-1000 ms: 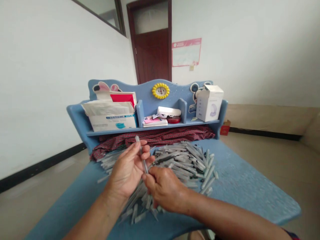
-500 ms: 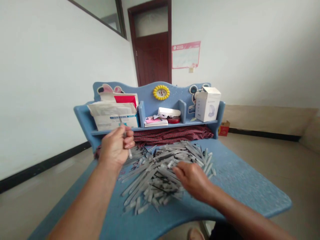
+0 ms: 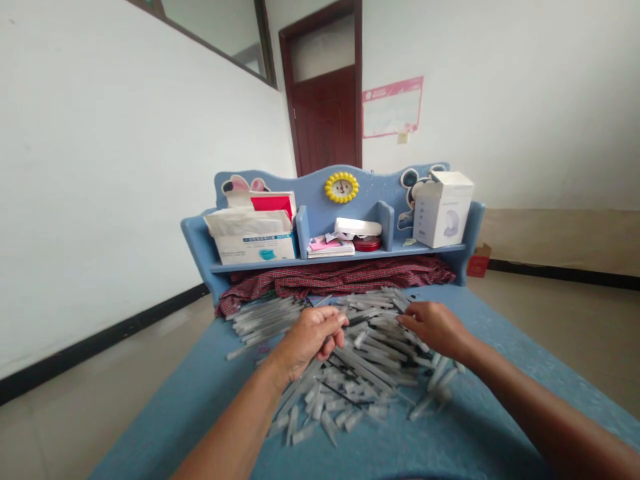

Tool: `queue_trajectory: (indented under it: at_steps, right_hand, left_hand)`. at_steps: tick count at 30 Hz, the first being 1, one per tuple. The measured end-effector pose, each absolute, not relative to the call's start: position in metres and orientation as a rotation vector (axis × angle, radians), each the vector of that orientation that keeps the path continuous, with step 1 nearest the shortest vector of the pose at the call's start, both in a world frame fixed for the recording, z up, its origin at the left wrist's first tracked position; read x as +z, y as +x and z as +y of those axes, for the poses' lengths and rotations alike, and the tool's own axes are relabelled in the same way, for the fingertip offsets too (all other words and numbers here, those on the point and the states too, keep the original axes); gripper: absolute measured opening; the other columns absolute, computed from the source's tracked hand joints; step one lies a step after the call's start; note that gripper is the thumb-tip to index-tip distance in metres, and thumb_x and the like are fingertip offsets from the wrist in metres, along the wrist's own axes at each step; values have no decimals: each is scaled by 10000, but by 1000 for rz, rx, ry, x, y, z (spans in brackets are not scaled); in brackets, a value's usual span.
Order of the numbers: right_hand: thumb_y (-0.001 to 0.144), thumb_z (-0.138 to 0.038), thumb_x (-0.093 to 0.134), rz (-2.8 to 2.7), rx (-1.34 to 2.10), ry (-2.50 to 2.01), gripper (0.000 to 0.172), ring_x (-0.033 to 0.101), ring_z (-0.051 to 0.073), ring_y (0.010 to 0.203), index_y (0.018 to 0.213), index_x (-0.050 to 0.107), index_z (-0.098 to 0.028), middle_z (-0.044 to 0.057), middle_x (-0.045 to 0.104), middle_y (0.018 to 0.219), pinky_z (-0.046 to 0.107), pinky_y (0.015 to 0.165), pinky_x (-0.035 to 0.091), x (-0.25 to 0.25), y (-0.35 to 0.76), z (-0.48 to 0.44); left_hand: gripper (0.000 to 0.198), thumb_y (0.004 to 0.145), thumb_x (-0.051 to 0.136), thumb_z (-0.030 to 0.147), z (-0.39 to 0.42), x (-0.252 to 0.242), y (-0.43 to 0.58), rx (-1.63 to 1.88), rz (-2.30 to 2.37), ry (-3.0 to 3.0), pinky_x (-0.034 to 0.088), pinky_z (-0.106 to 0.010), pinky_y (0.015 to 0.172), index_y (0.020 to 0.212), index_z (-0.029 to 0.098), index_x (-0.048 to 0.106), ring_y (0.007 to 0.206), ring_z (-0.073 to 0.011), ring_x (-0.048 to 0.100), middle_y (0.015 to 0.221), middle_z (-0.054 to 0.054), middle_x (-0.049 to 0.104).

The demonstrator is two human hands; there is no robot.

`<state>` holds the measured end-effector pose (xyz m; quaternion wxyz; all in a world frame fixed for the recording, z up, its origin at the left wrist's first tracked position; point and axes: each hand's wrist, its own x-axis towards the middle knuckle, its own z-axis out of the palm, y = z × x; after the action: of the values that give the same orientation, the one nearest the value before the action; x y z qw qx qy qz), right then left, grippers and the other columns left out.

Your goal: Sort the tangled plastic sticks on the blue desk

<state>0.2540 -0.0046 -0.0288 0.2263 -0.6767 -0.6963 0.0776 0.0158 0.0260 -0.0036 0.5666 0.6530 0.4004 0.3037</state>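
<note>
A loose heap of translucent pen barrels [image 3: 373,363] and short pen caps [image 3: 327,427] covers the middle of the blue table [image 3: 200,400], with thin black sticks among them. My left hand [image 3: 313,337] is over the heap's left part, fingers curled. A dark slim piece lies by its fingertips; whether they grip it I cannot tell. At the heap's right side my right hand [image 3: 435,325] is closed in a pinch, its fingertips low over the barrels. What it holds, if anything, is hidden. To the left, a row of barrels [image 3: 267,317] lies roughly side by side.
Behind the heap a checked cloth [image 3: 350,277] is bunched under the blue shelf [image 3: 300,261]. On the shelf stand a mask box [image 3: 250,248], a notepad stack [image 3: 330,252], a red round tin [image 3: 367,245] and a white box [image 3: 443,213]. A yellow flower-shaped clock [image 3: 342,188] is above.
My left hand, which held a slim pen-like tube upright at the left, has come down and right over the heap. My right hand has shifted right, and the view has turned left.
</note>
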Motion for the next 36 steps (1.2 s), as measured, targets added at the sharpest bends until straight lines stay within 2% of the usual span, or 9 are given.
queue_trajectory:
  at_steps: [3,6,12,17,22,26,36]
  right_hand:
    - [848,-394,392,-1851,594,-1514,321,455,79,384,745,588,-161,-16,536,487,176,393,306,-17,230,-9]
    - [840,-380,406,-1770,910,-1285,274,407,59,297,807,571,-163,-48,514,479,161,310,262,-8,207,-12]
    - [789,-334,479,-1648,1121,-1197,187,420,58,280,715,506,-164,-64,509,447,147,285,262,-11,192,-12]
    - [809,-336,440,-1671,1123,-1214,202,423,54,276,690,456,-174,-56,527,459,143,282,258,-15,196,-13]
    - [801,-340,441,-1548,940,-1275,198,431,61,267,695,446,-173,-52,541,459,152,285,265,-11,227,-2]
    - [781,-341,453,-1391,844,-1361,206,407,61,246,662,433,-175,-50,520,407,158,277,241,-15,260,12]
    - [769,-338,439,-1348,835,-1431,191,407,68,240,667,449,-176,-46,526,413,161,266,223,-47,260,26]
  left_hand:
    - [261,769,519,388,17,-2,20,614,971,1667,245,-154,348,694,139,540,351,-37,363,535,25,555]
    - [267,776,497,365,10,0,24,564,990,1798,265,-162,376,623,148,532,369,-48,386,499,32,530]
    - [252,793,460,352,3,-2,23,513,1008,1966,292,-177,404,652,159,541,402,-68,420,548,23,554]
    - [242,811,440,317,2,-2,19,498,1018,2115,314,-193,459,710,161,595,455,-92,456,548,27,551]
    - [212,799,454,275,14,1,3,575,1091,2377,333,-212,568,724,174,625,642,-145,545,649,4,596]
    - [179,781,484,259,26,-3,-11,582,1297,2519,325,-229,591,689,184,617,661,-171,570,654,-20,616]
    - [141,796,465,210,36,-17,-8,322,1755,2634,396,-278,717,782,164,598,840,-220,603,837,-108,644]
